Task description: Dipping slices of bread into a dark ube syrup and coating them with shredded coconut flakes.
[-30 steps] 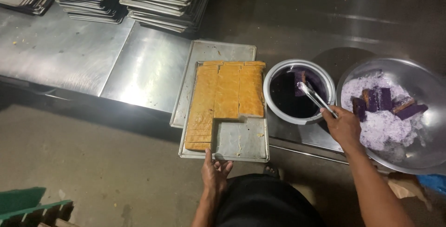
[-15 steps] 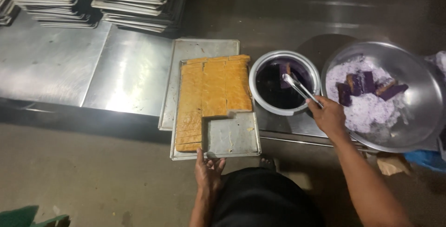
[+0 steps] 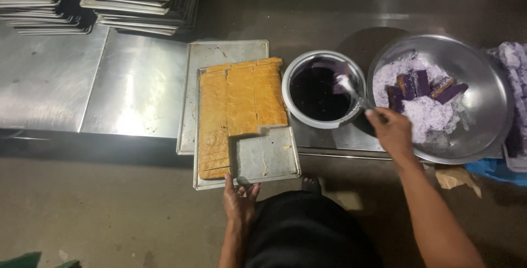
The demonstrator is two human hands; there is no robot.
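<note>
The right hand (image 3: pixel 391 132) is gripping metal tongs (image 3: pixel 354 93) dipped into the bowl of dark purple liquid (image 3: pixel 321 89) at centre frame. The left hand (image 3: pixel 239 198) is resting with fingers spread against the near edge of the cake tray (image 3: pixel 269 158).

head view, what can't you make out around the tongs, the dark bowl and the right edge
- Tongs tips, head view: motion blur hides whether they grip anything.
- Dark bowl, head view: the dark liquid hides whatever is submerged.
- Pale purple heap, head view: cut off by the right frame edge.
- Right hand fingers, head view: curled under, so the hand's back hides the grip.
</note>
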